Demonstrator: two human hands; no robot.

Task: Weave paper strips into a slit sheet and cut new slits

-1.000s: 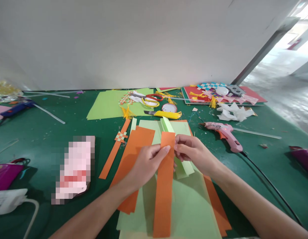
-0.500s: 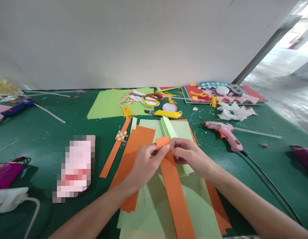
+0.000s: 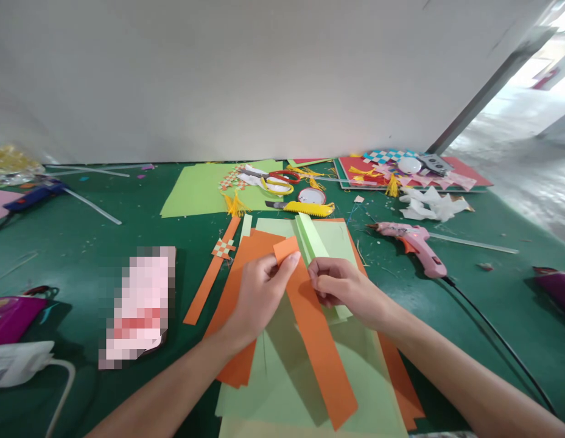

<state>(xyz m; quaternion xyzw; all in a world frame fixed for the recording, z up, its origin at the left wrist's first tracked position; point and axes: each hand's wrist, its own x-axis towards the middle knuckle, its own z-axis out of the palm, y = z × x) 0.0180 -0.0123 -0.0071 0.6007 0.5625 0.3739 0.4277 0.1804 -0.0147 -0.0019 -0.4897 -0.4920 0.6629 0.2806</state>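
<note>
An orange paper strip (image 3: 316,340) slants across the middle, its lower end lifted over pale green paper sheets (image 3: 282,389). With thumb and fingers closed, my left hand (image 3: 263,291) pinches the strip near its top end. My right hand (image 3: 340,281) is curled closed at the strip's right edge, below the left thumb. What its fingertips hold, if anything, is hidden. Beneath the right hand lies a folded light green strip (image 3: 312,237). Orange paper sheets (image 3: 232,292) stick out left of the green ones.
Left of the sheets lie an orange bookmark (image 3: 204,289) with a yellow tassel and a blurred pink object (image 3: 139,304). Behind are a yellow cutter knife (image 3: 310,208) and scissors (image 3: 280,179). A pink glue gun (image 3: 414,243) with its cable lies right, near my forearm.
My left hand has moved left with the orange strip's top end. The strip's lower end has come into view. My right hand has shifted slightly left and down along the edge.
</note>
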